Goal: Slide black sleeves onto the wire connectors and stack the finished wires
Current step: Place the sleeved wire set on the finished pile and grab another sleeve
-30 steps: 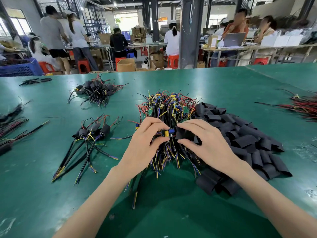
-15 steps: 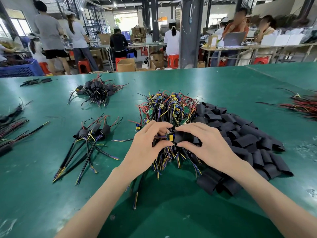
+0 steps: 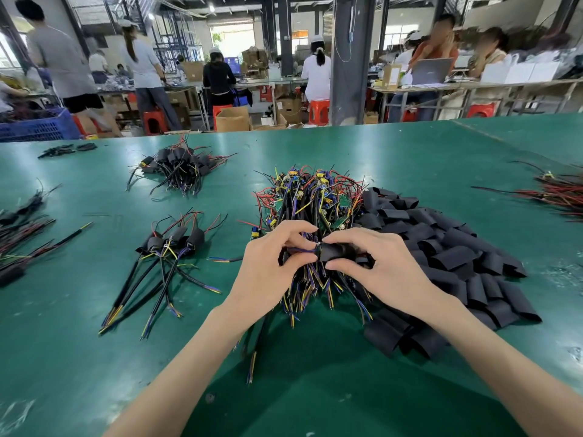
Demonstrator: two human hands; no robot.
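Note:
My right hand (image 3: 375,266) pinches a black sleeve (image 3: 336,251) between thumb and fingers, just above the table centre. My left hand (image 3: 271,266) pinches the thin wires (image 3: 301,249) that run into the sleeve's left end; the connector is hidden inside the sleeve. Behind both hands lies a heap of unsleeved wires with small boards (image 3: 312,203). A spread of loose black sleeves (image 3: 448,247) lies to its right. A small stack of finished sleeved wires (image 3: 170,247) sits to the left.
Another pile of sleeved wires (image 3: 179,168) lies farther back on the green table (image 3: 378,152). More wire bundles sit at the left edge (image 3: 22,234) and the right edge (image 3: 555,193). Several people work at benches beyond the table.
The sleeve has slid left over the yellow and blue connector, which now is covered. My two hands have closed in on each other.

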